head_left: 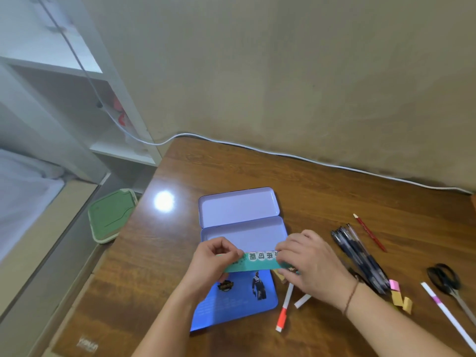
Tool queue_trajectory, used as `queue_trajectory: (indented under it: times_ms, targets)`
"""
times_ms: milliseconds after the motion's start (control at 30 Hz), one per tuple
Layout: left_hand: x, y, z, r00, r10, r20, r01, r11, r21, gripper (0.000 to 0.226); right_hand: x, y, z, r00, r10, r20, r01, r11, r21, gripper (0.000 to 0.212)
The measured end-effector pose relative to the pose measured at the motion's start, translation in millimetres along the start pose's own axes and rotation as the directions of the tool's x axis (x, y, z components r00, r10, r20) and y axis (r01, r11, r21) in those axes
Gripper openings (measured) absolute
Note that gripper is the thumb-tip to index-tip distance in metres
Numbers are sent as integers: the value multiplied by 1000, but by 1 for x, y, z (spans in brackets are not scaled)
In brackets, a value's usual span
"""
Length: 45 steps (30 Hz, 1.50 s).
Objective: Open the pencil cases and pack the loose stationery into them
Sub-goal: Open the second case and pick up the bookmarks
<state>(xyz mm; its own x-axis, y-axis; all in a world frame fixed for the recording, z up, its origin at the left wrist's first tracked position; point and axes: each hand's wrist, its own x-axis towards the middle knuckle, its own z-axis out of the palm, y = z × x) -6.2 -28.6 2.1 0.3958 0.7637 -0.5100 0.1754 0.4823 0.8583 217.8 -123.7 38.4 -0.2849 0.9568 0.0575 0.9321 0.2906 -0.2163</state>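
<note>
A lilac tin pencil case (242,220) lies open and empty on the wooden table (322,181). In front of it, a closed blue tin case (237,297) with a printed figure lies flat. Above the blue case I hold a green pencil case (257,261) with printed characters: my left hand (213,261) grips its left end and my right hand (306,261) grips its right end. Loose stationery lies to the right: a white-and-red marker (284,307), a bundle of dark pens (360,256), a red pencil (369,231), erasers (399,296), black scissors (448,282) and a white pen (448,315).
A white cable (309,159) runs along the table's back edge against the wall. A green-topped stool (110,215) stands left of the table beside a white shelf unit (85,104). A small white stick (302,301) lies under my right wrist.
</note>
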Motion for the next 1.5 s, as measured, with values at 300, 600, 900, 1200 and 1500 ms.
queue_trajectory:
  times_ms: [300,600,900,1200,1500]
  targets:
    - [15,-17,-34,880,335,-338,-219,915,338,18,43,27,9,985,161,64,-157,985,-75,15]
    - [24,-23,-47,924,380,42,-245,503,829,105,76,12,44,977,163,135,-131,966,-223,14]
    - [29,-29,-44,912,402,82,-265,423,867,105,70,4,54,965,253,74,-231,946,-228,21]
    - [22,-27,-36,906,403,126,-310,432,847,102,62,-3,58,929,368,34,-352,909,-223,29]
    - [28,-26,-32,941,302,155,-249,303,920,113,-77,44,31,502,789,-355,-766,596,242,17]
